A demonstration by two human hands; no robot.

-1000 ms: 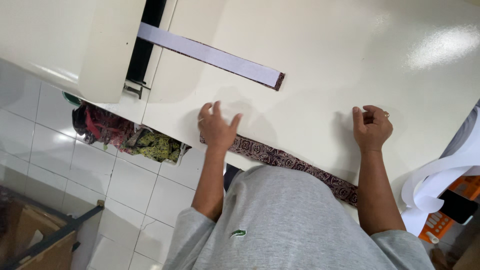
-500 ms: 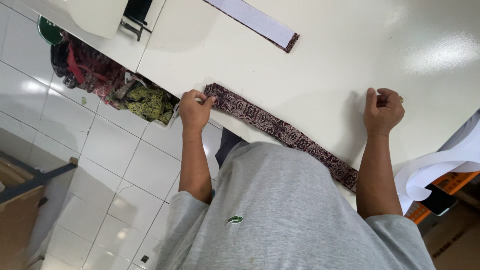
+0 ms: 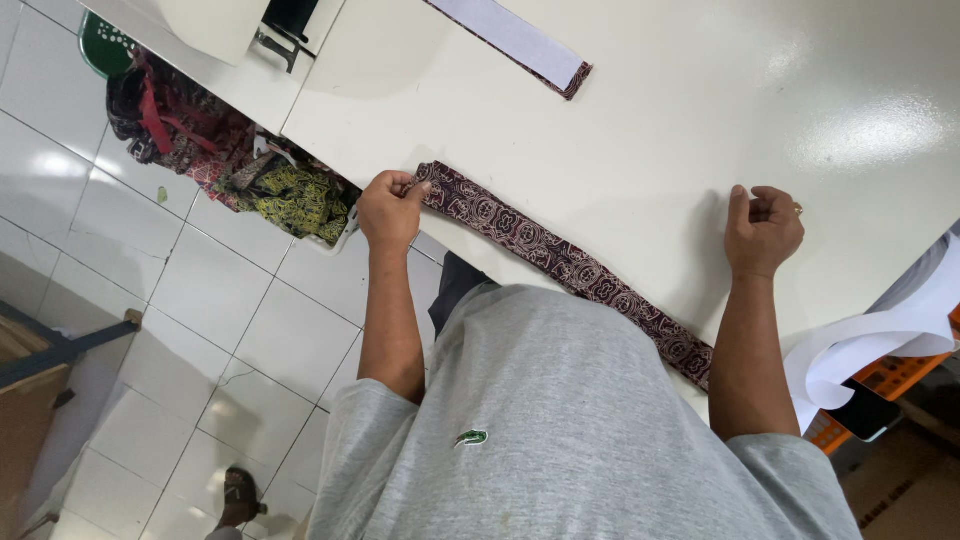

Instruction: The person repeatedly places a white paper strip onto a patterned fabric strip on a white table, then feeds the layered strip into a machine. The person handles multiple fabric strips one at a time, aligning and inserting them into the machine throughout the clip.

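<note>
A long dark maroon fabric strip [image 3: 560,262] with a pale printed pattern lies diagonally along the near edge of the cream table [image 3: 680,130]. My left hand [image 3: 388,208] pinches the strip's far-left end at the table edge. My right hand [image 3: 762,232] rests on the table as a closed fist, a ring on one finger. It sits just above the strip's right part and does not touch it. My grey shirt hides the strip's lower right end.
A white strip with a dark edge [image 3: 520,40] lies at the table's far side. A pale machine body [image 3: 215,22] stands at top left. Below it on the tiled floor is a heap of colourful fabric scraps [image 3: 240,170]. White paper [image 3: 880,340] and a phone [image 3: 862,412] sit at right.
My left hand has gone from lying flat on the table to gripping the strip's end, which is now pulled out leftward. My right fist has stayed in place.
</note>
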